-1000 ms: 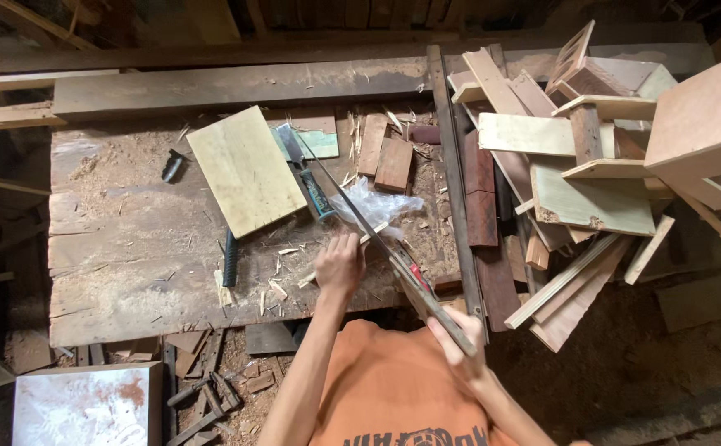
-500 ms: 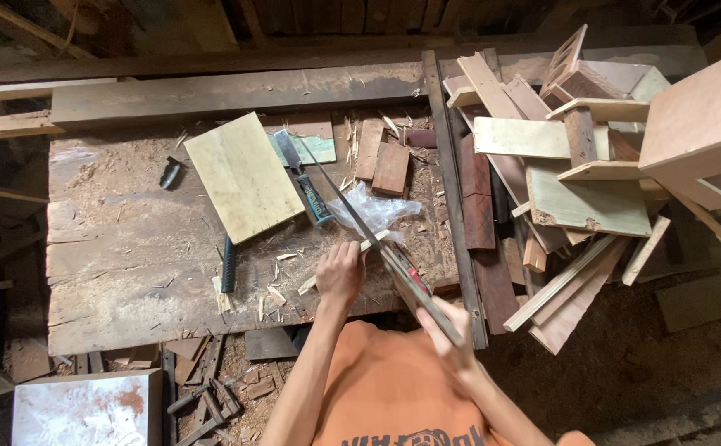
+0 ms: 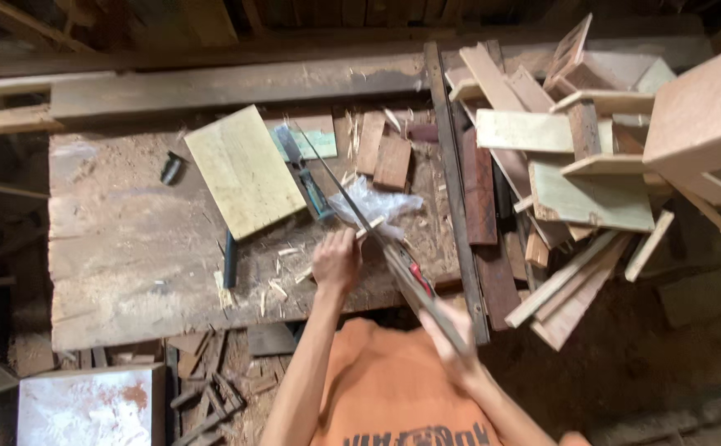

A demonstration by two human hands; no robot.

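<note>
Change: over the last second the saw (image 3: 377,235) has shifted along its own line; the right hand (image 3: 453,343) now sits lower and nearer the body than before, off the near edge of the tabletop (image 3: 129,248).
Meaning: judged from that shift, a sawing stroke is in progress, with the blade drawn back toward the person.
Left hand: the left hand (image 3: 335,260) stayed in place, closed and pressing down on a small wood strip (image 3: 368,229) beside the blade, near the middle of the near edge.
Right hand: closed around the saw handle; motion blur hides the fingers.
Saw position: the blade runs diagonally from the far middle of the tabletop to the near right corner.
Surface: worn plank tabletop, dusted with sawdust and wood chips (image 3: 282,281). A pale board (image 3: 245,169) lies at the far middle; a crumpled plastic bag (image 3: 377,202) lies under the blade.
Room: a heap of scrap boards (image 3: 575,165) is stacked past the right edge; offcuts lie on the dirt floor (image 3: 211,388) below.
</note>
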